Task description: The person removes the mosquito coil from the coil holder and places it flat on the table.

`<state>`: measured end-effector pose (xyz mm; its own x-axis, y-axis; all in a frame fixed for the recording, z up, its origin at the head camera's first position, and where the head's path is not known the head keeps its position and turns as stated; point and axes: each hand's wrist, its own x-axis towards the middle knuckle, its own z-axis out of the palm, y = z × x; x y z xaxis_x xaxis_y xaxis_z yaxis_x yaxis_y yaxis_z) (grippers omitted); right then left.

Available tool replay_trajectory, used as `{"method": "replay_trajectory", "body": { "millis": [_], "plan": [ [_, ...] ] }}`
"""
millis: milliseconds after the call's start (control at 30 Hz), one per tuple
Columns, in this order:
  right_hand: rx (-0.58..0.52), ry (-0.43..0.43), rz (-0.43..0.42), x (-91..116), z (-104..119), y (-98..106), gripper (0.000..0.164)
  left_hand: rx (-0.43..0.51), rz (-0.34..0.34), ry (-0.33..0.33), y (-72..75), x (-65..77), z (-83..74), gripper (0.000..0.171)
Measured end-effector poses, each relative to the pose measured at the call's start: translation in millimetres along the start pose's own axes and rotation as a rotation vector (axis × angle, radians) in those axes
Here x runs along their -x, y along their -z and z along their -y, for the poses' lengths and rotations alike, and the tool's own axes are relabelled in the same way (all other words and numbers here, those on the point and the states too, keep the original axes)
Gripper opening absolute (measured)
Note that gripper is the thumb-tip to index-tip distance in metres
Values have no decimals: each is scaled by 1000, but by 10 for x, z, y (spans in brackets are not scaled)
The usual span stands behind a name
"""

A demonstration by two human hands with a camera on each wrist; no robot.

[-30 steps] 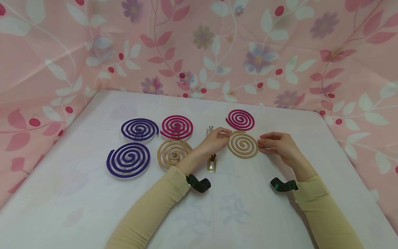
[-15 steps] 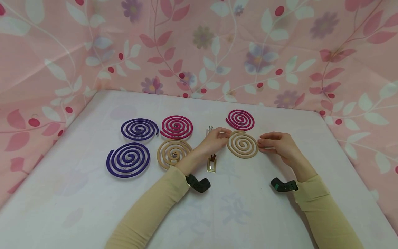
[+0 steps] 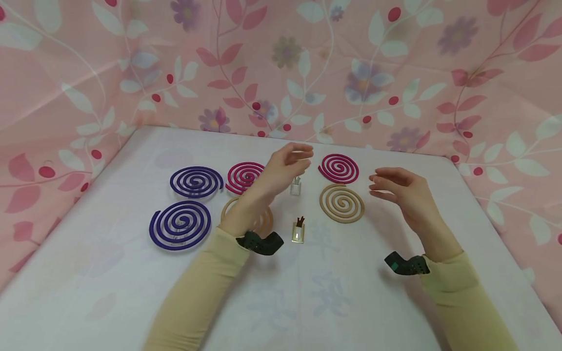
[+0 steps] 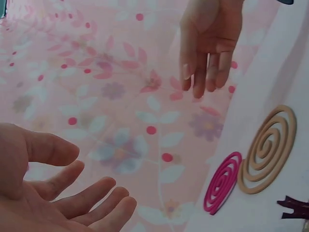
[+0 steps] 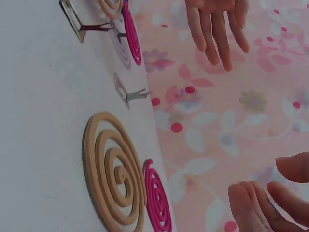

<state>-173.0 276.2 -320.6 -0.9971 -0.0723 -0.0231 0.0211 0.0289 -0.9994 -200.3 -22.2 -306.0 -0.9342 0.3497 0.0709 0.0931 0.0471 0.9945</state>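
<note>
Both hands are unloaded. Left hand (image 3: pixel 285 165): fingers loosely bent, thumb off them, gripping nothing; it's above the table (image 3: pixel 333 317), between the two pink coils. Right hand (image 3: pixel 401 190): same loose curve, thumb apart, in the air on the right-edge side of the tan coil (image 3: pixel 343 204), not touching it.

That tan coil lies flat, right of table centre, toward the far edge. Pink coil (image 3: pixel 339 167) is just beyond it, nearer the far edge; touching or nearly, can't tell.

Left of those: two bare stands, prongs up. Silver stand (image 3: pixel 296 187) on the far-edge side, brass stand (image 3: pixel 299 225) on the near-edge side.

Toward the left edge: far purple coil (image 3: pixel 196 183), near purple coil (image 3: pixel 183 223), left pink coil (image 3: pixel 247 177), all apparently raised on supports. Left tan coil (image 3: pixel 265 222) is partly behind the left arm; its support isn't readable in the head view.

Step, my read: a gap between contacts, flat pair laid out, stands waiting. If the tan coil gets lifted next, it calls for fingertips under opposite rims, kept level, with its centre brought over the brass stand's prongs. Silver would suit the pink one similarly.
</note>
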Motion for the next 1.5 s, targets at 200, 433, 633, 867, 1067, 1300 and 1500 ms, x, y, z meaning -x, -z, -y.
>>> {"method": "replay_trajectory", "body": {
  "millis": [200, 433, 633, 867, 1067, 1300, 1500],
  "plan": [
    [-75, 74, -2, 95, 110, -157, 35, 18, -12, -57, 214, 85, -204, 36],
    [-27, 124, 17, 219, 179, -369, 36, -33, 2, -65, 413, 213, -274, 38],
    [24, 143, 64, 311, 200, -630, 37, -143, 34, 7, 728, 471, -158, 40],
    [64, 105, 46, 368, 268, -993, 40, -226, 7, 108, 1134, 813, 21, 43],
    [58, 78, 83, 322, 364, -1293, 44, -212, -35, 140, 1404, 996, 208, 48],
    [-50, 54, 120, 258, 326, -1599, 45, -174, -10, 124, 1550, 1029, 289, 51],
    [-62, 45, 106, 265, 236, -1626, 44, -129, 33, 103, 1626, 1015, 322, 46]
  ]
}}
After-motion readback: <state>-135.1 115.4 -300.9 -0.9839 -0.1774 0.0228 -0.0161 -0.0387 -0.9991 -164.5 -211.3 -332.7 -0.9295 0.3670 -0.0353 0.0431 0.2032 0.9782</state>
